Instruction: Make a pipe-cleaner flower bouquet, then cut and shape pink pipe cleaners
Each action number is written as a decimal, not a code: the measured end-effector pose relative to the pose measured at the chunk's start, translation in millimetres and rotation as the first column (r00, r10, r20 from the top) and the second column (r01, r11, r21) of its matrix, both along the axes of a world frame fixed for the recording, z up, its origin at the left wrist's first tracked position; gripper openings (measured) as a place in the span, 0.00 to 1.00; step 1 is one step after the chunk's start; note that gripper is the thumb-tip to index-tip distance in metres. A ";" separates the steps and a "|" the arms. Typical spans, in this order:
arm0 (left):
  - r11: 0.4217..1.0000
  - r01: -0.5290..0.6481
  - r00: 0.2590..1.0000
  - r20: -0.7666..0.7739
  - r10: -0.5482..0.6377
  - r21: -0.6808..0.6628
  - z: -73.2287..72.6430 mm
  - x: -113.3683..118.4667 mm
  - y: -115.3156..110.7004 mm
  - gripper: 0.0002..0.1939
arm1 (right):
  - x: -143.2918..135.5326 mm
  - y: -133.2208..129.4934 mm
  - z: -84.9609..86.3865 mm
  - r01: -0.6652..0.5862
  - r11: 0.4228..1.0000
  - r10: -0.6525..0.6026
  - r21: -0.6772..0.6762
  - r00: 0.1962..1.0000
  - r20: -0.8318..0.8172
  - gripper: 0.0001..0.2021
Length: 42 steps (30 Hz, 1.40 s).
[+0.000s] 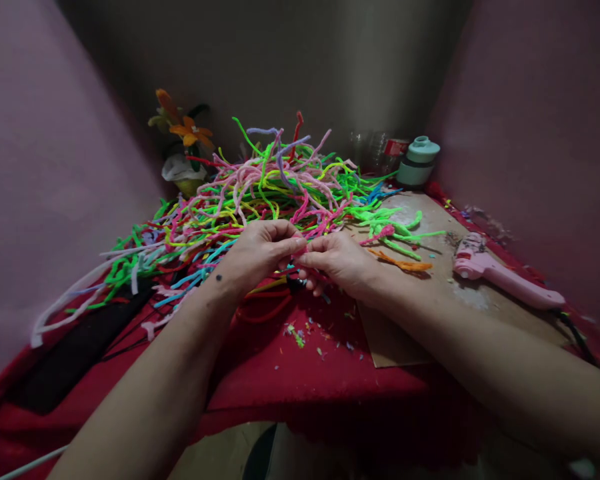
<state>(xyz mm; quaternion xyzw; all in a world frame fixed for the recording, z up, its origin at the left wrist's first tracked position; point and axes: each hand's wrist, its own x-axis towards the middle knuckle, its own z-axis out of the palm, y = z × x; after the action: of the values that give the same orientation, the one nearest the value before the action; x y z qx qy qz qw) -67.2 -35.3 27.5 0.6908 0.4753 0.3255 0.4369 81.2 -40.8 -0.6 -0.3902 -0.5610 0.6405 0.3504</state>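
My left hand (266, 248) and my right hand (336, 259) meet over the near edge of a heap of pipe cleaners (260, 180). Their thumbs and fingers are pinched together around a pink pipe cleaner (301, 252), most of which the fingers cover. The heap holds many colours: green, pink, yellow, lilac, red and white. Just right of my right hand lie an orange bent pipe cleaner (403, 262) and several bright green ones (385, 220). Coloured fluff clippings (298, 335) are scattered on the red cloth below my hands.
On the right, a pink glue-gun-like tool (505, 275) with a cord rests on a cardboard sheet (395, 343). A teal-lidded bottle (419, 161) stands behind it. Orange flowers (190, 131) stand at back left. A dark flat strip (75, 353) lies on the red cloth (290, 380).
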 end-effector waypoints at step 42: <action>0.989 0.116 0.983 0.156 -0.100 -0.094 -1.1 -8.1 5.3 0.10 | 3.6 2.4 -5.5 -0.090 0.989 0.063 -0.117 0.974 -0.220 0.05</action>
<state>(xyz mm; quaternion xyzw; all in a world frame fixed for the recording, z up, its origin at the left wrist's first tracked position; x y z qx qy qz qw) -75.2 -30.1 26.4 0.6654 0.4187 0.3278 0.5238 84.9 -38.3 -6.1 -0.3178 -0.4929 0.7261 0.3589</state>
